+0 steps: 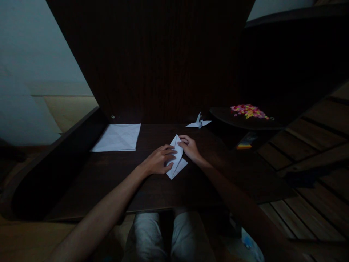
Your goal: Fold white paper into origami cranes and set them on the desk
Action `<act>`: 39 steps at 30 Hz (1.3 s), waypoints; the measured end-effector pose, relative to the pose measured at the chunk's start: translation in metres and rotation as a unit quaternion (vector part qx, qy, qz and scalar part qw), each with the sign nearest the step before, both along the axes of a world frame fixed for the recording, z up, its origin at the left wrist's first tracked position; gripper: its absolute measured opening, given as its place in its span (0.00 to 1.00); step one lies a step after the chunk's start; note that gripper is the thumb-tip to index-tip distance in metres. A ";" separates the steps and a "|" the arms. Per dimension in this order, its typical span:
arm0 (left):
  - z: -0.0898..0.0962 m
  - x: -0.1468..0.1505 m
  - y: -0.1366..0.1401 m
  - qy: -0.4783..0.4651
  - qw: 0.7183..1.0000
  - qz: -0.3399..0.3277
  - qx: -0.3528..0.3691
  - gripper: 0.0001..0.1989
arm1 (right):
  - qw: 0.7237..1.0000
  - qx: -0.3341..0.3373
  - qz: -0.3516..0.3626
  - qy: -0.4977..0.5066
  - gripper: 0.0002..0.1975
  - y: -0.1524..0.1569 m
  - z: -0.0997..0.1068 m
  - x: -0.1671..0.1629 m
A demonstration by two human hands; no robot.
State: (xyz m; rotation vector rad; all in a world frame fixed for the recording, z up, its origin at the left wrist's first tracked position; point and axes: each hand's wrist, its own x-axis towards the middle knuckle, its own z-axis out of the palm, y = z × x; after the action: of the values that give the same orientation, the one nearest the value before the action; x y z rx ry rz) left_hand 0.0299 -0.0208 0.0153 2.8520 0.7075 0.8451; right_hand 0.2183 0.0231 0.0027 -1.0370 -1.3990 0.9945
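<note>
A partly folded sheet of white origami paper (177, 154) lies on the dark desk in front of me, its pointed end away from me and a loose flap at the lower right. My left hand (160, 160) rests on its left side with fingers spread flat, pressing it down. At the upper right edge, my right hand (188, 146) pinches the paper between thumb and fingers. Behind it, near the desk's back panel, stands a finished white paper crane (199, 123) with its wings out. A stack of white paper sheets (120, 137) lies at the back left.
A raised side board (54, 160) borders the desk (114, 185) on the left, and a tall dark panel (152, 65) closes the back. On a curved shelf (226, 118) at the right lies a heap of small colourful pieces (250, 111). Wooden slats (313, 153) are farther right.
</note>
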 end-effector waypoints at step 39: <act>-0.005 -0.013 0.015 0.000 0.984 0.095 -0.151 0.27 | 0.879 0.174 0.134 -0.423 0.21 -0.005 -0.016 0.007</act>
State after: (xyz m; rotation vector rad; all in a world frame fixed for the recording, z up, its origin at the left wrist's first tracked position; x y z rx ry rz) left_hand 0.0172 -0.0060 0.0101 2.5448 1.0239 0.6882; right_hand 0.2256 0.0179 -0.0129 -1.0591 -2.3912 0.4166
